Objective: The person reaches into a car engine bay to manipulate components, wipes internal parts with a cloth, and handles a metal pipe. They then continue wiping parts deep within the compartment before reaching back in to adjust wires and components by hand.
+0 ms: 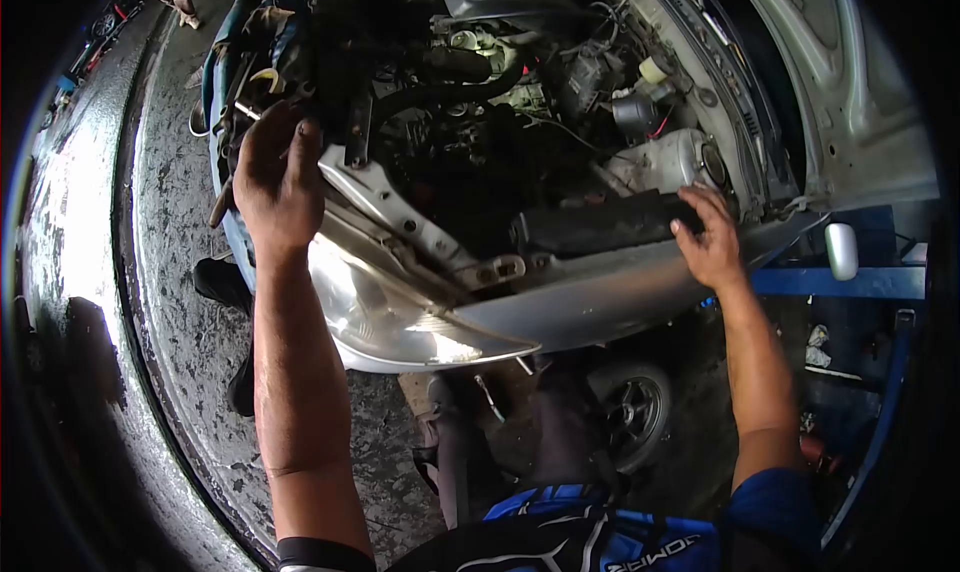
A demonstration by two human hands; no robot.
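Observation:
My left hand [280,187] is raised over the front edge of the car, fingers curled away from me. A thin bright metal rod [247,111] shows by its fingertips; whatever the fingers close around is hidden. Below that hand are the clear headlight [375,312] and the pale metal crossmember [385,200]. My right hand [712,240], fingers apart, rests at the inner edge of the silver fender [590,297]. Its fingertips touch or hover over a long black plastic part [600,224], beside a whitish reservoir [675,160].
The engine bay [470,122] lies open, with hoses and wiring inside. A wheel [635,412] lies on the floor near my legs. Blue metal framework [850,282] stands to the right. Another person's hand [188,17] shows at top left, above the wet floor [170,232].

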